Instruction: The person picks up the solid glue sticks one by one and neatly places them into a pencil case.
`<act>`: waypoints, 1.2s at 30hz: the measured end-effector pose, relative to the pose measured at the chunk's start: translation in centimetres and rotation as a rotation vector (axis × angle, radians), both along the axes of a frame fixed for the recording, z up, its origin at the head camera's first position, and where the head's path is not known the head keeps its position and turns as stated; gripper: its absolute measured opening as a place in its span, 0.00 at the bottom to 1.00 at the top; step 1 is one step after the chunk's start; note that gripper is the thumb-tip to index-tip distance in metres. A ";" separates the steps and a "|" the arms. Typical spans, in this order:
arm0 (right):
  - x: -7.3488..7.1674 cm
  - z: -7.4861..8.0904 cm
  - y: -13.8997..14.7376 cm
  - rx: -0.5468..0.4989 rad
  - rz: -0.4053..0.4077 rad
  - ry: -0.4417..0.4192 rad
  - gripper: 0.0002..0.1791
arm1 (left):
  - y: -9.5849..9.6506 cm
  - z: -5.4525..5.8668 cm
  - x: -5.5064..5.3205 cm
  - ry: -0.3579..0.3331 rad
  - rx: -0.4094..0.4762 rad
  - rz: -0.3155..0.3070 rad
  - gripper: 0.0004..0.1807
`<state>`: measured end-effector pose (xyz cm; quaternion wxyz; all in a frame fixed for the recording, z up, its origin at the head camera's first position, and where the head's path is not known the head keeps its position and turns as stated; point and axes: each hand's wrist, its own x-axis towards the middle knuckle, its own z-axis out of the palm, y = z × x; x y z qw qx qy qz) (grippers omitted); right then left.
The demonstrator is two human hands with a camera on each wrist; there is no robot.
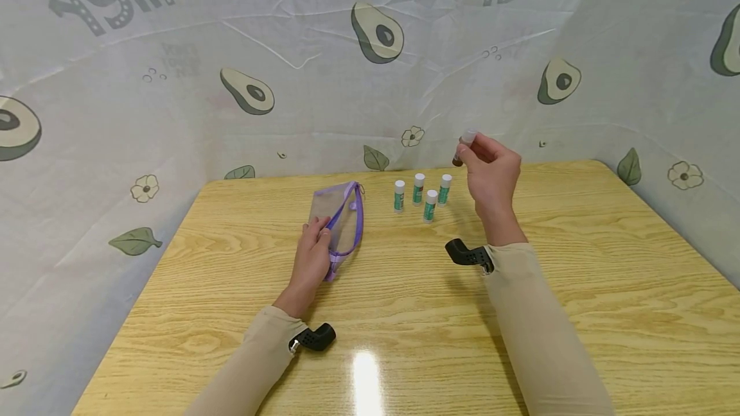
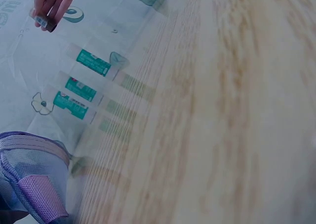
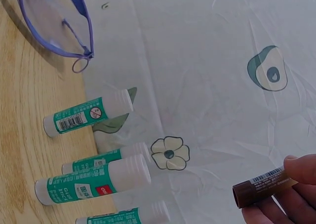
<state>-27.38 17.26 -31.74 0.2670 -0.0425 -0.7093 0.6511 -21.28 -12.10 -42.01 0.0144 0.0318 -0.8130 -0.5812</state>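
Note:
My left hand (image 1: 312,259) grips the near left side of a see-through mesh pouch (image 1: 347,226) with purple trim, its mouth spread apart. Up above the back of the table, my right hand (image 1: 496,172) pinches a small brown tube (image 3: 264,187) between thumb and fingers. The tube has a barcode label and a pale cap (image 1: 469,136); it is tilted. Between the hands several green glue sticks with white caps stand upright, among them a front glue stick (image 1: 430,208) and a left glue stick (image 1: 399,198). In the left wrist view, most of the left hand is out of sight.
The wooden table (image 1: 393,313) reaches back to a hanging sheet (image 1: 312,37) printed with avocados, leaves and flowers. Black camera mounts, one on the left wrist (image 1: 318,338) and one on the right (image 1: 462,253), stick out from the sleeves.

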 end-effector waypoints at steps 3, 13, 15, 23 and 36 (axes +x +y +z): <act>0.0 0.1 -0.3 0.000 0.003 -0.003 0.18 | 0.0 0.0 0.0 -0.011 -0.003 0.001 0.26; -0.2 0.1 -1.2 0.011 0.013 -0.013 0.19 | -0.1 0.1 -0.1 -0.007 -0.005 -0.003 0.26; -0.3 0.0 -1.4 0.010 0.016 -0.012 0.19 | -0.1 0.0 -0.1 -0.010 -0.004 -0.002 0.26; -0.7 -0.2 -2.5 0.000 0.044 0.010 0.19 | -0.1 -0.1 -0.2 -0.015 0.000 -0.002 0.26; -0.8 0.1 -4.2 -0.029 0.074 -0.010 0.18 | 0.0 -0.1 -0.3 0.001 -0.001 0.002 0.26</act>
